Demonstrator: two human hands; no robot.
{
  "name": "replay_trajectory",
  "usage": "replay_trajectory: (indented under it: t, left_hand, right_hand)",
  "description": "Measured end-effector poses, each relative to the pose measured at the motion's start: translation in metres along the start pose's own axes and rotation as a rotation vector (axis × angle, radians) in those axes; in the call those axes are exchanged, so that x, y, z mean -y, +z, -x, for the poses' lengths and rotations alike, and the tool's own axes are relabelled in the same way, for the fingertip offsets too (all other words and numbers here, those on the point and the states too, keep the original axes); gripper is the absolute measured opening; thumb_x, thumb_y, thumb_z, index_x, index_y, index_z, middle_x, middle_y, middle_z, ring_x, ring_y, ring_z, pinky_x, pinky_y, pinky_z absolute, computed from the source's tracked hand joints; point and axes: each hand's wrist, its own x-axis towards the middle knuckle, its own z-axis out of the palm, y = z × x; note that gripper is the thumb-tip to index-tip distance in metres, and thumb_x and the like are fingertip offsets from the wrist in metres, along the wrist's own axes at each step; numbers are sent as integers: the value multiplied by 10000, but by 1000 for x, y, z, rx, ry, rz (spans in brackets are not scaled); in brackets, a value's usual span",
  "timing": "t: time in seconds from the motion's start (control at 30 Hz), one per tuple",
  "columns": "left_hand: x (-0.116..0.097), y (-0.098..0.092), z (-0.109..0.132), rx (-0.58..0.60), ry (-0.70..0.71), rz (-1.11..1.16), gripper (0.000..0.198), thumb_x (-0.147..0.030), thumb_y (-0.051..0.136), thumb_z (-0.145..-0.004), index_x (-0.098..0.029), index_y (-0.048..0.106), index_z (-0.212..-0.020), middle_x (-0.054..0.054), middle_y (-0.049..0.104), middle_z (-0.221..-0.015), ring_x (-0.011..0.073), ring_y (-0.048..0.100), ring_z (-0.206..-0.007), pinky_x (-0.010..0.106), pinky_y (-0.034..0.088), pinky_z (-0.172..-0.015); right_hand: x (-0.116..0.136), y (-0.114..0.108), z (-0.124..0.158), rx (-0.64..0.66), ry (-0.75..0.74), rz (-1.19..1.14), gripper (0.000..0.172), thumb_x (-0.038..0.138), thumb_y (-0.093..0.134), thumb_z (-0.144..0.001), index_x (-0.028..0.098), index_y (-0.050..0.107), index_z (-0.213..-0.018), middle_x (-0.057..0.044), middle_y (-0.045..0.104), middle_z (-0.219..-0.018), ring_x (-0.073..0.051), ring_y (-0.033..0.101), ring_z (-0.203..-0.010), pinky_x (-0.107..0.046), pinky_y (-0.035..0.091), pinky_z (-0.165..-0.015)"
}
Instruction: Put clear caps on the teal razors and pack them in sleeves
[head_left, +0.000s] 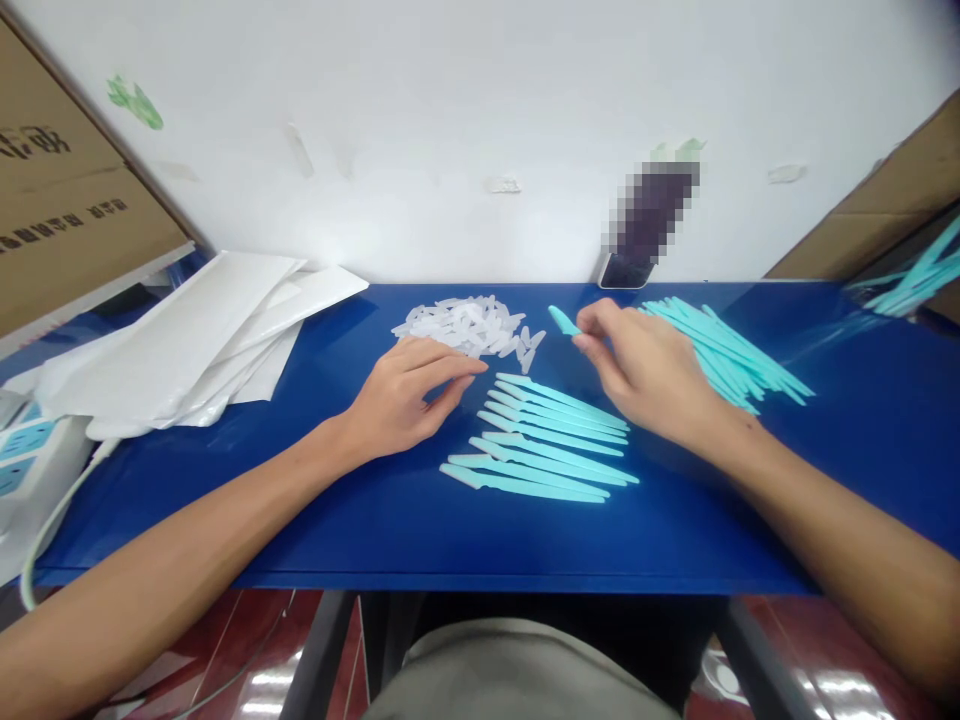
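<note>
My right hand (pixel 637 360) pinches a turquoise eyebrow razor (pixel 564 321) between thumb and fingertips. Its end sticks out to the left, and the rest is hidden by the hand. My left hand (pixel 412 393) hovers with fingers stretched and thumb tip close to the index tip; nothing shows between them. Just behind it lies a heap of small translucent white blade caps (pixel 472 322), with a few loose ones at its right. Between the hands, several turquoise razors (pixel 555 462) lie in a rough row, blade ends to the left. A pile of more razors (pixel 731 350) is beside my right hand.
White plastic bags (pixel 172 340) are stacked on the left of the blue table (pixel 360 535), near a white power strip (pixel 45 480) with a cable. A phone-like device (pixel 626 272), partly pixelated, leans on the wall. Cardboard boxes (pixel 75 190) stand at both sides.
</note>
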Motion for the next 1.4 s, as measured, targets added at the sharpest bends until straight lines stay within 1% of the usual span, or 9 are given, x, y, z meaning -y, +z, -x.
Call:
replay_trajectory:
  t: [0.1, 0.23, 0.37, 0.6, 0.9, 1.03, 1.13, 1.23, 1.4]
  left_hand:
    - [-3, 1, 0, -5, -145, 108, 183, -199, 604, -1001, -193, 673, -1170, 31, 778, -949, 155, 741, -873, 265, 562, -788]
    - [-9, 3, -2, 0, -324, 271, 160, -268, 668, -975, -176, 727, -1093, 44, 786, -978, 159, 738, -875, 248, 577, -783]
    - [-11, 4, -3, 41, -441, 366, 228, -311, 636, -1003, -182, 766, -1138, 60, 793, -1024, 168, 736, -888, 265, 588, -811]
    - [-11, 5, -2, 46, -530, 400, 305, -375, 589, -1032, -170, 776, -1157, 33, 786, -812, 155, 734, -750, 250, 594, -726]
    - [-18, 6, -5, 74, -499, 448, 269, -323, 593, -1028, -162, 773, -1147, 20, 787, -786, 153, 745, -741, 253, 609, -761]
    - [-22, 7, -6, 82, -411, 444, 279, -310, 560, -1045, -176, 748, -1201, 15, 780, -774, 142, 731, -691, 233, 587, -678]
    - [-19, 5, -5, 132, -260, 299, 315, -321, 550, -1054, -185, 685, -1303, 48, 794, -921, 162, 738, -797, 257, 572, -733]
    - [-10, 1, -2, 200, -116, 105, 395, -337, 492, -1075, -178, 567, -1429, 77, 769, -1034, 186, 715, -895, 304, 555, -812]
    - [1, -7, -1, 246, -12, -62, 347, -333, 446, -1079, -133, 639, -1287, 105, 736, -1025, 209, 686, -904, 326, 533, -807]
  right_hand:
    - [9, 0, 6, -135, -36, -126, 277, 370, 338, -1050, 222, 571, -1070, -100, 676, -929, -243, 599, -782, -376, 421, -715]
    - [13, 6, 9, -105, -217, -186, 271, 321, 343, -1061, 223, 594, -1085, -92, 665, -943, -214, 602, -777, -344, 444, -673]
    - [13, 12, 5, -163, -353, -114, 196, 267, 441, -1050, 207, 626, -1068, -104, 684, -997, -225, 610, -852, -360, 466, -754]
    - [12, 14, 5, -194, -350, -77, 194, 264, 499, -1033, 216, 670, -1111, -112, 683, -1038, -247, 613, -903, -392, 473, -775]
    - [25, 16, 5, -281, -370, -78, 163, 231, 531, -1018, 200, 684, -1063, -113, 672, -981, -230, 606, -859, -375, 503, -769]
    - [37, 19, 7, -269, -389, -153, 165, 213, 512, -1029, 211, 676, -1021, -90, 665, -933, -204, 610, -853, -332, 513, -757]
    - [37, 18, 9, -207, -391, -199, 187, 244, 500, -1043, 188, 678, -1052, -94, 678, -940, -193, 628, -858, -307, 509, -733]
    - [29, 16, 9, -98, -342, -100, 233, 277, 491, -1049, 175, 700, -1043, -86, 709, -908, -205, 645, -821, -325, 483, -699]
    - [16, 15, 6, 186, -202, 23, 300, 282, 462, -1046, 161, 737, -1051, -101, 747, -977, -250, 681, -895, -350, 464, -689]
